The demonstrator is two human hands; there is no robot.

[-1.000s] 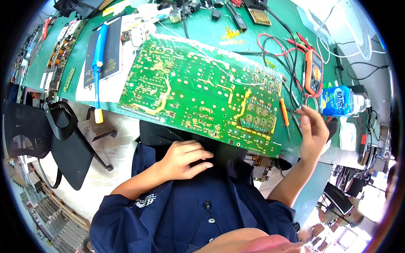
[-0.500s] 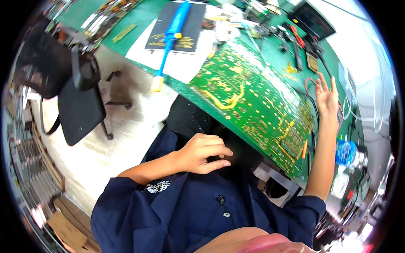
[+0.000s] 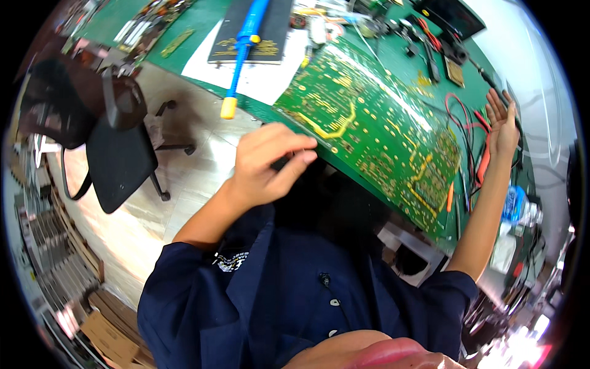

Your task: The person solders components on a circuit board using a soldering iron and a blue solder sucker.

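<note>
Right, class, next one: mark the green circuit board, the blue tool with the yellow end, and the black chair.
Green circuit board (image 3: 373, 136): head view, middle of its upper face.
Blue tool (image 3: 252, 24): head view, on its blue barrel.
Black chair (image 3: 120, 157): head view, on its seat.

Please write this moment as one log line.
left hand: at circuit board edge, contact unclear | right hand: open, by black handle

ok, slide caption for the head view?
Left hand at the near edge of a green circuit board, right hand stretched out beyond it.
</note>
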